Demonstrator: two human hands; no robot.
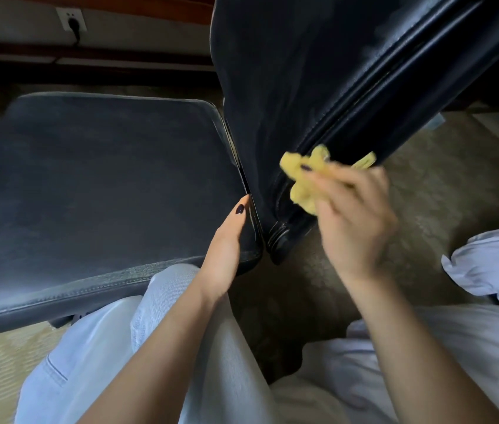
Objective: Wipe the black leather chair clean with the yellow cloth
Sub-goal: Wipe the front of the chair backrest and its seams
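Black leather chair (303, 71) is getting its backrest wiped, right hand (355, 221) clutching yellow cloth (300, 185); left hand (226, 243) gripping dusty 9-o'clock seat (104, 185).

The black leather chair (104, 185) has a dull greyish bloom across its seat and pale stitching along the near edge. Its back is a deeper, glossy black. The yellow cloth (300, 182) is plain soft lemon. The left hand (226, 249) has a very dark, nearly black painted nail. The trousers (180, 347) are pale blue denim. The floor (440, 194) is beige, faintly mottled. The bedding (492, 264) is white. A white wall socket (70, 16) holds a black plug (74, 25).
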